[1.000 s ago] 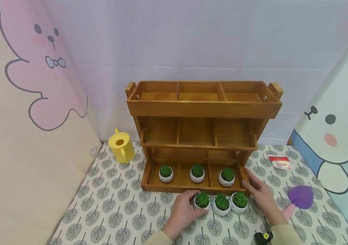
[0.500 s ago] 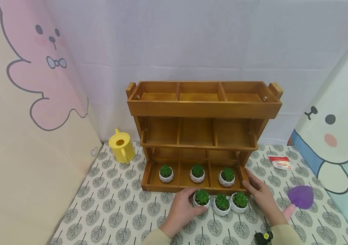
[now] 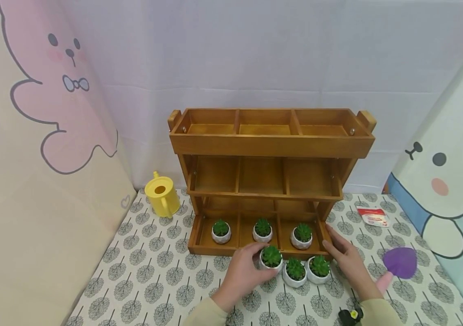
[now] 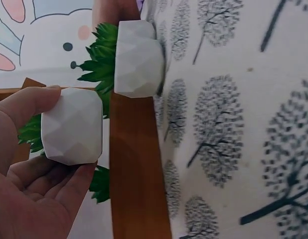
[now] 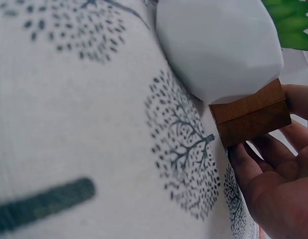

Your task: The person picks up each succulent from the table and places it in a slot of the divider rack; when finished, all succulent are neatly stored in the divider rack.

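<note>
Cloth point(image 3: 162, 280) roomy leftward; left hand point(image 3: 244, 271) holds pot point(image 4: 73, 127) near rack edge point(image 3: 212, 251)

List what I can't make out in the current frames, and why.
Packet lettering: too small, head view.
Scoop: end of its pink handle hidden by the right wrist, head view.
Plant in the pot the left hand holds: partly hidden behind that pot, left wrist view.
Right hand: cut off by the right edge, right wrist view.
</note>
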{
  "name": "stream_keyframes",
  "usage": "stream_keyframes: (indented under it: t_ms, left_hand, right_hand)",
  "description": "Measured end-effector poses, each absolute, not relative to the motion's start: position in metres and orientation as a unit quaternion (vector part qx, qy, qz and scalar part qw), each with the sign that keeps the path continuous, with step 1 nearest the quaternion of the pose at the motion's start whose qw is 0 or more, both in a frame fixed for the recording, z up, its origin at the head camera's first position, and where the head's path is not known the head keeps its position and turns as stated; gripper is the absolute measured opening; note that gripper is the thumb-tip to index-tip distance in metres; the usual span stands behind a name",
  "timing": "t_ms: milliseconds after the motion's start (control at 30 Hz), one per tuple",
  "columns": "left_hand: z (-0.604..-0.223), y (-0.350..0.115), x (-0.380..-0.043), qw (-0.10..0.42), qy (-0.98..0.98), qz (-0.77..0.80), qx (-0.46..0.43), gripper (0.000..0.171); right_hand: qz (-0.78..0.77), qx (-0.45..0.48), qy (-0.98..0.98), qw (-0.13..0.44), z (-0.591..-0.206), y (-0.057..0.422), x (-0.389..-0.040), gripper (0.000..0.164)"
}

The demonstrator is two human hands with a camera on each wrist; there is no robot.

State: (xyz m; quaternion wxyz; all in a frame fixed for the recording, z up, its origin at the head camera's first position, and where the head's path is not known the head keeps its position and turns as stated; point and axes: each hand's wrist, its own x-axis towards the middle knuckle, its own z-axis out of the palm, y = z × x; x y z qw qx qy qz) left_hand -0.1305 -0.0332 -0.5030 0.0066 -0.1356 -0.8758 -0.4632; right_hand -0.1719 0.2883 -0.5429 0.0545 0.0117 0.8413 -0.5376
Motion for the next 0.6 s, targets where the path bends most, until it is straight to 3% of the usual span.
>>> stream_keyframes:
  t_ms: [600]
  left_hand:
    - [-0.453, -0.011, -0.144, 0.003, -0.88, -0.438, -0.186, 0.056]
  right_hand:
    - [-0.531, 0.024, 0.844, 0.068, -0.542, 0.288, -0.172, 0.073]
